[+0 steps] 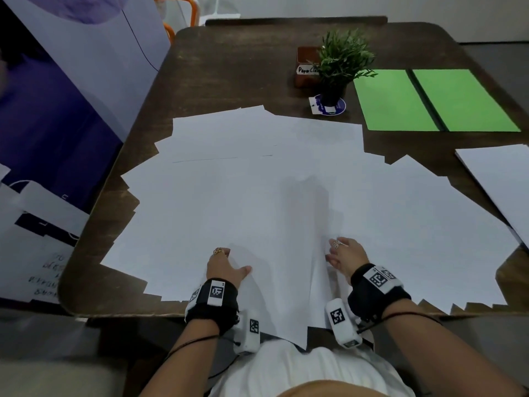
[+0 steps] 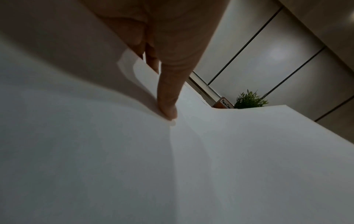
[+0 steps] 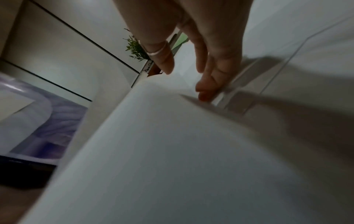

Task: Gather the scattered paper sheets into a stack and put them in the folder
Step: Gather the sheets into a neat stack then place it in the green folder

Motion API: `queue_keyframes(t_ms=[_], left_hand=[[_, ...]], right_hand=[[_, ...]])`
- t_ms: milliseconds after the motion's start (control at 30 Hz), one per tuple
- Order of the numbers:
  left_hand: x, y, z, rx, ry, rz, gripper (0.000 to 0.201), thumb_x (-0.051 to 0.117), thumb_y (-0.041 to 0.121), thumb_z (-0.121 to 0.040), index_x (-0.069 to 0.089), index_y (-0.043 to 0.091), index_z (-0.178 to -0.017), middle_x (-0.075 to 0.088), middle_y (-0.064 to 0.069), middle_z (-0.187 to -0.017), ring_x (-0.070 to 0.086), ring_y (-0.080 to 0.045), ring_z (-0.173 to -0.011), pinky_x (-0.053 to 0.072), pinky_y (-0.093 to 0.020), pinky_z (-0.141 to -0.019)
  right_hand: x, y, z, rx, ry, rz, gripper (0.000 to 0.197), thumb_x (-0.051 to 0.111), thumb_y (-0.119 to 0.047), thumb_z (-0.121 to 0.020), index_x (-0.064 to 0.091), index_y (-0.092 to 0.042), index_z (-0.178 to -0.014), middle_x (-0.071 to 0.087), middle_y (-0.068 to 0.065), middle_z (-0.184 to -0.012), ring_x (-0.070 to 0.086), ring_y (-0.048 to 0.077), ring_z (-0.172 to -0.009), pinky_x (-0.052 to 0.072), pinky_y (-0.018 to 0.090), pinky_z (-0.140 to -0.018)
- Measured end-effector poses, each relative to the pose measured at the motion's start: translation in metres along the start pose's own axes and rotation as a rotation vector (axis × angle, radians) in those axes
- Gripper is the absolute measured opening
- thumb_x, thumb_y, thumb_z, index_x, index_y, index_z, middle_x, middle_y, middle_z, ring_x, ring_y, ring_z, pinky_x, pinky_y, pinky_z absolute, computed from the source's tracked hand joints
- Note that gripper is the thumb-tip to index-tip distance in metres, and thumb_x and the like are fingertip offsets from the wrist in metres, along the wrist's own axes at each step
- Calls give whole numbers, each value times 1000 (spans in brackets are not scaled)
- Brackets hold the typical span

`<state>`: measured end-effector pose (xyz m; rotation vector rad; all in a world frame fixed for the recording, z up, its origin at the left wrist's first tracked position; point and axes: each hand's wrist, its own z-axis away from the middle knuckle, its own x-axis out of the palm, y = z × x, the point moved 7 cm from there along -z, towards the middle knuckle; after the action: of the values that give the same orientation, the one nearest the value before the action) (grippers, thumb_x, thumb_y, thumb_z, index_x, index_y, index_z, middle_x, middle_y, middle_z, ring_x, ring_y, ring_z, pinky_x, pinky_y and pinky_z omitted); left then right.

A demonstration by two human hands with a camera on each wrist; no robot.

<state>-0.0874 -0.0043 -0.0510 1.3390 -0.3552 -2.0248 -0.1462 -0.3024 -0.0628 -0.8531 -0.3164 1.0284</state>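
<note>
Several white paper sheets (image 1: 257, 173) lie fanned across the dark wooden table (image 1: 229, 67). One sheet (image 1: 286, 282) in the middle is lifted between my hands, and its near end hangs over the front edge. My left hand (image 1: 233, 262) pinches this sheet's left edge; in the left wrist view the thumb (image 2: 168, 106) lies on top and the other fingers sit behind the curled paper (image 2: 76, 136). My right hand (image 1: 333, 250) is at the sheet's right edge, with straight fingertips (image 3: 204, 94) touching the papers and the ringed thumb (image 3: 162, 60) held apart. The green folder (image 1: 429, 101) lies open at the back right.
A potted plant (image 1: 340, 61) on a round coaster and a brown box (image 1: 306, 67) labelled for paper clips stand behind the sheets. More white sheets (image 1: 498, 181) lie at the right edge. Purple and white boards (image 1: 57, 110) lean beside the table's left side.
</note>
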Motion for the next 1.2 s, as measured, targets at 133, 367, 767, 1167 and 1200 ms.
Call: queue_keyframes(t_ms=[133,367,767,1167,1200], left_hand=[[7,4,-3,7,-47,47,41,69,21,-83,52,4,-117,62,-12,-118,57,-27,-111,41,-27,-90],[1,-2,-16,53,-74,146,39,60,18,-90,51,-3,-121,58,-18,-121,54,-31,-114,42,-34,-96],[18,24,-13,165,-226,62,33,56,17,-92,55,-1,-119,62,-19,-116,59,-31,-108,46,-37,-94],[-6,3,-31,226,-229,-643,139,63,83,-50,-28,32,-142,-37,-5,-148,-28,-35,-139,2,-65,-109],[-6,2,-30,232,-231,-655,137,61,84,-51,-25,31,-144,-35,-4,-149,-26,-33,-140,2,-63,-111]], right_hand=[[20,0,8,80,-176,54,39,56,-54,-86,51,-15,-80,47,0,-63,44,16,-54,36,28,-58],[16,-22,11,-92,-242,48,21,72,-9,-79,52,-14,-75,55,3,-70,48,15,-58,39,25,-55],[16,-35,-4,-198,-130,493,71,61,-47,-86,35,-9,-140,44,9,-141,42,26,-129,33,31,-103],[-37,-36,-20,-330,250,280,53,66,-4,-83,46,-4,-131,53,16,-128,51,32,-119,39,29,-95],[-39,-31,-23,-319,265,253,46,67,-3,-82,50,-1,-125,57,17,-123,54,32,-114,41,29,-93]])
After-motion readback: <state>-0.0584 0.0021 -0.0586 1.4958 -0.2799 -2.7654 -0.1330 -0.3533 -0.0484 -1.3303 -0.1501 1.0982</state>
